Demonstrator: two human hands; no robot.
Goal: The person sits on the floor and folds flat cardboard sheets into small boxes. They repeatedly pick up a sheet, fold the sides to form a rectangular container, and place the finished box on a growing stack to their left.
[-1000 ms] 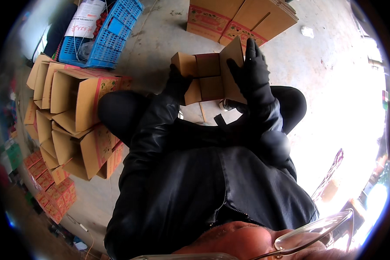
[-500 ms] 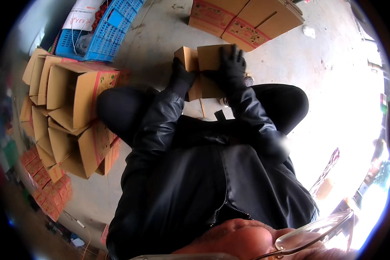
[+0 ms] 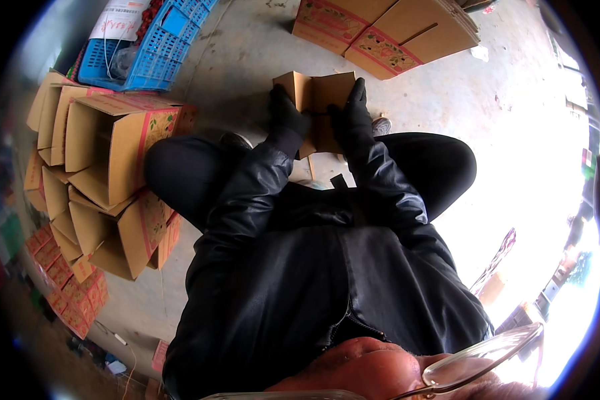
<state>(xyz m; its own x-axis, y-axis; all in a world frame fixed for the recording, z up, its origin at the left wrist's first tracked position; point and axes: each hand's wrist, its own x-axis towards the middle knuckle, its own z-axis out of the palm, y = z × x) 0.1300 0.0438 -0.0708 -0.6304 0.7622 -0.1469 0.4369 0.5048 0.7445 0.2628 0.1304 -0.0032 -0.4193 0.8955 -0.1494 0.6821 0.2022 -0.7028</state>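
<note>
**Cardboard carton held flat between both gloved hands**

Cardboard is what you have in hand: a small brown carton [image 3: 317, 100], its flaps folded, held out past your knees above the concrete floor [image 3: 247, 60]. You sit with legs apart, so the carton sits in the gap between them, where both arms reach it evenly.

Your left hand [image 3: 285, 120], in a black glove, clasps the carton's left side, fingers curled round its edge. Your right hand [image 3: 352, 117], also gloved, lies flatter on the carton's right half, fingers stretched up toward its top edge and pressing on the panel. Neither hand is spread free; both close on the carton from opposite sides, likely to keep its folds together.

Off your left side, made-up open boxes [image 3: 107, 173] lie stacked on their sides. A blue plastic crate [image 3: 153, 47] stands beyond them. Flattened cartons [image 3: 387, 33] lie piled ahead.
</note>
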